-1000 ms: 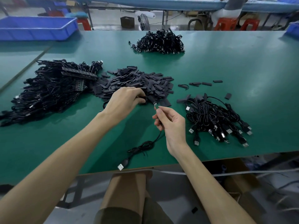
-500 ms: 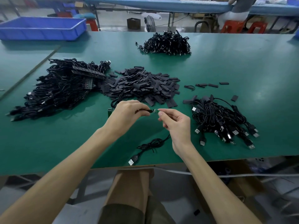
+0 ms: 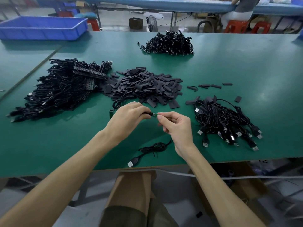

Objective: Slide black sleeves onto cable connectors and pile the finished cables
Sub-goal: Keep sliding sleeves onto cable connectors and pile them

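Room: workshop with long green tables, a blue bin (image 3: 43,27) at far left and red stools behind.
Table: green mat (image 3: 246,71) under all the work; its near edge is just in front of the person's lap.
Left pile: big heap of black cables (image 3: 62,89), probably the ones without sleeves.
Middle pile: loose black sleeves (image 3: 146,86), just beyond the hands.
Right pile: smaller heap of cables (image 3: 224,122) with plugs pointing to the near edge; I judge these are the finished ones.
Far pile: another bundle of cables (image 3: 168,43), well apart.
Left hand (image 3: 127,118): fingers closed on a black sleeve (image 3: 146,114), held above the mat.
Right hand (image 3: 177,125): thumb and finger pinched on the small connector (image 3: 155,114), which touches the sleeve opening.
Cable in work (image 3: 152,147): hangs from the right hand; its coil and plug lie near the table edge.
Risk: the connector can catch on the sleeve mouth if the two are not in line, and the flat sleeve can fold.
Risk: the plug can slip off the edge if the cable is pulled.
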`<state>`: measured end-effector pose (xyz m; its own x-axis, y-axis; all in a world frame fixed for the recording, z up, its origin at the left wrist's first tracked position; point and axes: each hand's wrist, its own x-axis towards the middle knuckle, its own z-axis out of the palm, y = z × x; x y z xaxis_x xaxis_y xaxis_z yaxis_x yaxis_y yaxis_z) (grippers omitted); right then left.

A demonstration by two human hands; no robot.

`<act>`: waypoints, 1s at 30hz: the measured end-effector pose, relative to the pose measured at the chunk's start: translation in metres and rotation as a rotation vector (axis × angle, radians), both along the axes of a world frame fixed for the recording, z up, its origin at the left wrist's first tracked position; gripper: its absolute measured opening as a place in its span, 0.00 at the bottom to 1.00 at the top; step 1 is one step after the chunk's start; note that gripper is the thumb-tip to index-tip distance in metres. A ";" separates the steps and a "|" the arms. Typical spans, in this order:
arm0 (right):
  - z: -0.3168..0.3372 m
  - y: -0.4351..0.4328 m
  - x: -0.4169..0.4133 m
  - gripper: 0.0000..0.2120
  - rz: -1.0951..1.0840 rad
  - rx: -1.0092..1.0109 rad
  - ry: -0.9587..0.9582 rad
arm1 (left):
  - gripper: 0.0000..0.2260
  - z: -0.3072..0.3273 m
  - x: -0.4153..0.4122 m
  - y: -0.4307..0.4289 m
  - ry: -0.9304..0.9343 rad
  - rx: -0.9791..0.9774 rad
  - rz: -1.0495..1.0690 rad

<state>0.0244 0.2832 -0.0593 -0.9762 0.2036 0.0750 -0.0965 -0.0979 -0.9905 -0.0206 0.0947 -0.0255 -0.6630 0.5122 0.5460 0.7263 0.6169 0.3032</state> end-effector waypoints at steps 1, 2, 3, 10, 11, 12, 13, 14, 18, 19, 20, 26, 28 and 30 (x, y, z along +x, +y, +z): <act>0.000 0.000 0.000 0.02 0.009 0.005 0.000 | 0.07 0.001 0.000 -0.002 0.018 -0.035 -0.015; 0.000 0.000 0.000 0.02 0.018 0.013 0.001 | 0.07 0.002 0.000 -0.003 0.035 -0.067 -0.031; 0.000 0.000 0.000 0.03 0.026 0.023 0.002 | 0.07 0.003 0.000 -0.005 0.051 -0.094 -0.048; 0.000 0.001 0.000 0.02 0.057 0.027 -0.007 | 0.08 0.005 0.000 -0.010 0.104 -0.111 -0.070; 0.000 0.001 0.000 0.02 0.061 0.026 -0.009 | 0.08 0.004 0.000 -0.009 0.094 -0.105 -0.063; -0.001 0.001 0.000 0.02 0.064 0.029 -0.010 | 0.08 0.003 0.000 -0.009 0.089 -0.110 -0.069; -0.001 0.001 0.000 0.02 0.068 0.035 -0.011 | 0.08 0.002 0.000 -0.010 0.089 -0.124 -0.083; -0.001 0.000 0.000 0.02 0.073 0.043 -0.010 | 0.07 0.002 0.000 -0.011 0.094 -0.136 -0.100; 0.000 0.000 0.000 0.01 0.067 0.022 -0.015 | 0.07 0.005 -0.001 -0.013 0.120 -0.135 -0.109; 0.000 0.001 0.000 0.02 0.057 0.004 -0.019 | 0.07 0.004 0.000 -0.011 0.125 -0.137 -0.107; 0.000 0.001 0.000 0.02 0.046 -0.012 -0.023 | 0.07 0.004 0.001 -0.009 0.130 -0.142 -0.108; -0.002 0.000 0.001 0.02 -0.005 -0.025 -0.024 | 0.08 0.001 0.003 -0.004 0.093 -0.149 -0.124; -0.002 0.001 0.001 0.02 -0.004 -0.018 -0.024 | 0.08 0.001 0.003 -0.005 0.068 -0.137 -0.126; -0.002 0.001 0.001 0.02 -0.001 -0.016 -0.025 | 0.08 0.001 0.004 -0.005 0.069 -0.138 -0.122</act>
<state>0.0252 0.2838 -0.0612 -0.9775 0.2056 0.0470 -0.0715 -0.1135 -0.9910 -0.0171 0.0898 -0.0242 -0.5549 0.6599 0.5066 0.8144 0.5552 0.1688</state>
